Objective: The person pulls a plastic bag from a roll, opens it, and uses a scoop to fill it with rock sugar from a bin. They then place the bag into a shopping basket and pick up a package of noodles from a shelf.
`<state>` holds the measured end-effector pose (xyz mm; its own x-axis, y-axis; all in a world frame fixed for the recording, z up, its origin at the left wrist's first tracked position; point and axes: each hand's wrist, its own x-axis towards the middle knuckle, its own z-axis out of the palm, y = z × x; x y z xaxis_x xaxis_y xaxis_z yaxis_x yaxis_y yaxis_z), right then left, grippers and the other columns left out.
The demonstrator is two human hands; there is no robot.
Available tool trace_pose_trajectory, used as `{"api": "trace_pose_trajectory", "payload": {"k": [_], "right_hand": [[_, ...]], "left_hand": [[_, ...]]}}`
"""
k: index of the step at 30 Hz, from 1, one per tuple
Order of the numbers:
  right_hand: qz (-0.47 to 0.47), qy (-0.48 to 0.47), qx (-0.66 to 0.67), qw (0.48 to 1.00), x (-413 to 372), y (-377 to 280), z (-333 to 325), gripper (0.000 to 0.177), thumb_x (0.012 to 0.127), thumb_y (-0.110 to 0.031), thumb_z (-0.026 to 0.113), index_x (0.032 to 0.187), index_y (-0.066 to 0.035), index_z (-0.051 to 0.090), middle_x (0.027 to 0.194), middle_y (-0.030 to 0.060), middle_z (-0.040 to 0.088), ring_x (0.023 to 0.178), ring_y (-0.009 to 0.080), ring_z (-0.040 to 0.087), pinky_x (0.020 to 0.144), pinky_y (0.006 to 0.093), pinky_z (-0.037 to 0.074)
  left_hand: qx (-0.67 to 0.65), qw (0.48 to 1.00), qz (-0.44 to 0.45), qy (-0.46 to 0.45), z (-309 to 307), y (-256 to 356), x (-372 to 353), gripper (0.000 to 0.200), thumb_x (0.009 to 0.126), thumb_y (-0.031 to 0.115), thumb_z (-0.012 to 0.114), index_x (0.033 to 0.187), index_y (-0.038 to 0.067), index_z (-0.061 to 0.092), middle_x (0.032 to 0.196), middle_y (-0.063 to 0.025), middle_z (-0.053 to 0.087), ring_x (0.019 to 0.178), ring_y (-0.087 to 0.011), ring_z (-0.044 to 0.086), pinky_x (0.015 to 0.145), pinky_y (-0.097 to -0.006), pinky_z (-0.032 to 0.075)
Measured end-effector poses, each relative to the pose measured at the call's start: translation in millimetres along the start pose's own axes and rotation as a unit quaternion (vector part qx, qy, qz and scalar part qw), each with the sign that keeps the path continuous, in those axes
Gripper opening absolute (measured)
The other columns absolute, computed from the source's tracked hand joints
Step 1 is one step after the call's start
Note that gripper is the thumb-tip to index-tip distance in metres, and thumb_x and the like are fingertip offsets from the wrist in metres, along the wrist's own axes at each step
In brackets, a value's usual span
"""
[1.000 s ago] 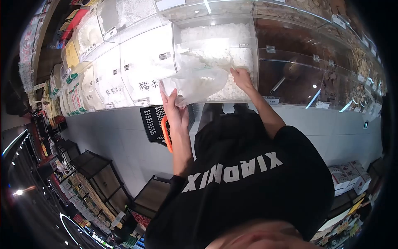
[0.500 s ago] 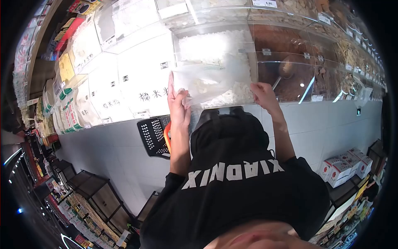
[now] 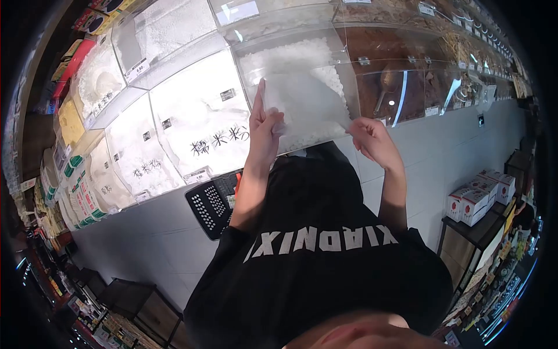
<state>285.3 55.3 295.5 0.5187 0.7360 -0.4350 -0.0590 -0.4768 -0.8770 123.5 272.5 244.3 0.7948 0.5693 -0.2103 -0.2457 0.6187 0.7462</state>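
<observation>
A frosted plastic bag (image 3: 308, 102) is stretched between my two hands above a clear bin of white crumbly flakes (image 3: 285, 53). My left hand (image 3: 267, 129) grips the bag's left side with the thumb, its index finger pointing up along the plastic. At the bag's lower right corner, my right hand (image 3: 372, 139) pinches the edge with its fingers drawn together. The bag hides much of the flakes, and I cannot make out anything inside it.
Bins of white powder with handwritten labels (image 3: 218, 142) adjoin on the left. To the right, a bin of reddish-brown goods holds a scoop (image 3: 388, 81). A black shopping basket (image 3: 206, 209) stands on the floor below. White boxes (image 3: 479, 198) are stacked at far right.
The bag has spread wider between my hands, covering more of the flakes. My left hand has shifted slightly right. The view has tilted, so the bins appear rotated.
</observation>
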Motion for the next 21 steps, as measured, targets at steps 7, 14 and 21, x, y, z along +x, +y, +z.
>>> {"api": "trace_pose_trajectory", "payload": {"k": [7,14,21], "right_hand": [[-0.074,0.079,-0.388,0.915,14,0,85,0.023,0.089,-0.022,0.062,0.091,0.001,0.061,0.076,0.0200,0.066,0.077,0.0372,0.067,0.070,0.0459,0.052],[-0.115,0.165,-0.379,0.903,23,2,79,0.028,0.088,-0.028,0.067,0.096,-0.001,0.062,0.080,0.0171,0.069,0.078,0.0391,0.067,0.070,0.0466,0.053],[-0.093,0.115,-0.234,0.961,22,7,1,0.025,0.089,-0.022,0.068,0.095,0.003,0.070,0.073,0.0136,0.069,0.060,0.0203,0.064,0.056,0.0323,0.049]], "left_hand": [[0.017,0.999,0.001,-0.040,2,4,1,0.087,0.085,-0.011,0.048,0.160,0.015,0.011,0.063,0.0080,0.032,0.053,-0.0023,0.031,0.049,-0.0196,0.027],[-0.004,1.000,0.013,-0.021,-10,7,-6,0.087,0.085,-0.011,0.049,0.160,0.014,0.013,0.064,0.0087,0.030,0.053,-0.0014,0.031,0.048,-0.0188,0.026],[0.004,0.997,0.037,0.074,-2,7,-13,0.086,0.084,-0.013,0.047,0.159,0.014,0.016,0.065,0.0083,0.031,0.053,-0.0010,0.031,0.047,-0.0179,0.027]]}}
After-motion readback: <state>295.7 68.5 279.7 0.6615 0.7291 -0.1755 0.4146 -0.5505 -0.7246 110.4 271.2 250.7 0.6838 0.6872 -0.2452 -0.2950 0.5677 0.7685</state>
